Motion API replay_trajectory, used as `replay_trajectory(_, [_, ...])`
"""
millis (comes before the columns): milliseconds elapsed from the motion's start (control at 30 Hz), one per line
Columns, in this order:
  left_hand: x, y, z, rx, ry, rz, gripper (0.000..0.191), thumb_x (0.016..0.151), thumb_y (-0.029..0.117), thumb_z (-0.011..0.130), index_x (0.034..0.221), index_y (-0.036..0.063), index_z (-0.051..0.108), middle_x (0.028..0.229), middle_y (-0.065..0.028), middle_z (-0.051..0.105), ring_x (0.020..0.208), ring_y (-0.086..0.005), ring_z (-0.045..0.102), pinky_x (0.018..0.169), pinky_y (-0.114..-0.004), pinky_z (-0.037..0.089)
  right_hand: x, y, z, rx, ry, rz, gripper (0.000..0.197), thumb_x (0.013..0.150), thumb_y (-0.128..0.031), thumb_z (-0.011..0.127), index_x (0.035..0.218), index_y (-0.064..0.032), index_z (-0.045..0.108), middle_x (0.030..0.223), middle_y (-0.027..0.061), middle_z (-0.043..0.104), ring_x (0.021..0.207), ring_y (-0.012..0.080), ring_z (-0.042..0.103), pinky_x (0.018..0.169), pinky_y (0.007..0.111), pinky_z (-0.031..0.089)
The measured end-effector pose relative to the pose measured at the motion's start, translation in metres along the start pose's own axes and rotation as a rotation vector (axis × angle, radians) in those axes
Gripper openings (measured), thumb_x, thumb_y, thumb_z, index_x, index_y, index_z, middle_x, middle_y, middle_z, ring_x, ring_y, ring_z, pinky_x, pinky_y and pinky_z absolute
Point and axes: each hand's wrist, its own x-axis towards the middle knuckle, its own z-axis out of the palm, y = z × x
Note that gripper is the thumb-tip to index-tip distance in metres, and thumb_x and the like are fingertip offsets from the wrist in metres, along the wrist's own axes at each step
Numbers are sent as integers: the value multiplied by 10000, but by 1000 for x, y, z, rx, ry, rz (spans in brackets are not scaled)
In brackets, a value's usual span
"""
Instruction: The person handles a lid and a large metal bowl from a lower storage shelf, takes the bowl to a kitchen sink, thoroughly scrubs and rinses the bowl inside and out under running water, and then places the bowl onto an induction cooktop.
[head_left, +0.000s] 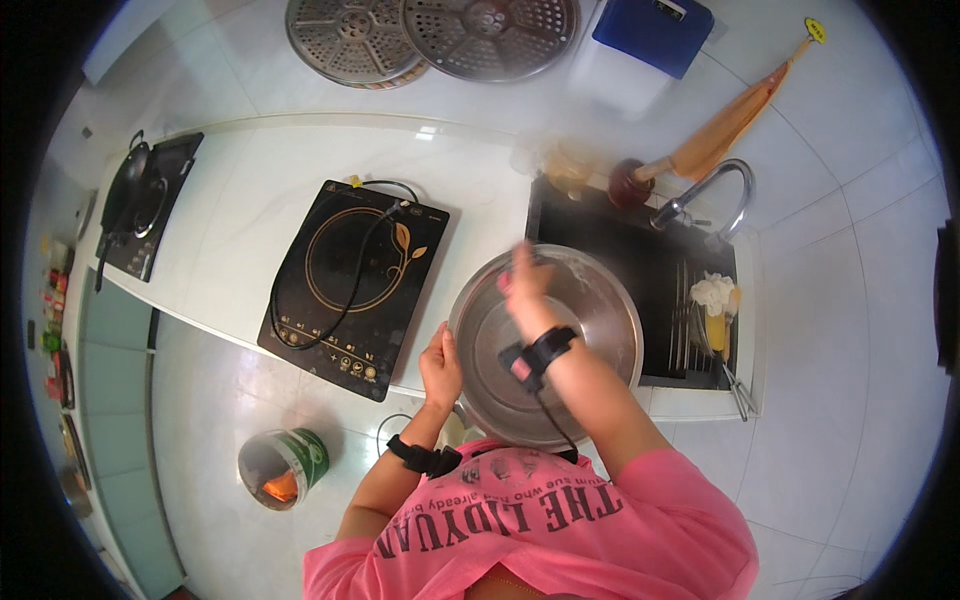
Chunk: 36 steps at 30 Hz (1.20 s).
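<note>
A large round stainless steel basin (487, 367) is held tilted at the counter's front edge, partly over the left side of the sink. My left hand (440, 367) grips its left rim from outside, thumb along the edge. My right hand (526, 289) reaches inside, near the far wall, and is blurred. A small reddish thing (504, 282) shows at its fingers; I cannot tell what it is or whether the hand grips it. A black strap with a small device (525, 365) sits on my right wrist, its cable hanging across the basin.
On the counter left lies a black induction cooktop (352, 285) with its cord across it. The dark sink (652, 277) has a curved chrome faucet (739, 187) and a rack holding white scrubbing material (712, 292). A bucket (307, 461) stands on the floor; a wok (127, 187) is far left.
</note>
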Motion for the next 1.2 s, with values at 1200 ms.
replay_trajectory(1200, [15,3,-3,-100,42,-51,365,887,203,465,1088,-100,502,1002,-188,593,907,-171,557,808,-260,412,-35,-38,-171,-3121,-859,-1140,202,750,-171,495,816,-18,610,991,137,533,848,241,530,716,348,445])
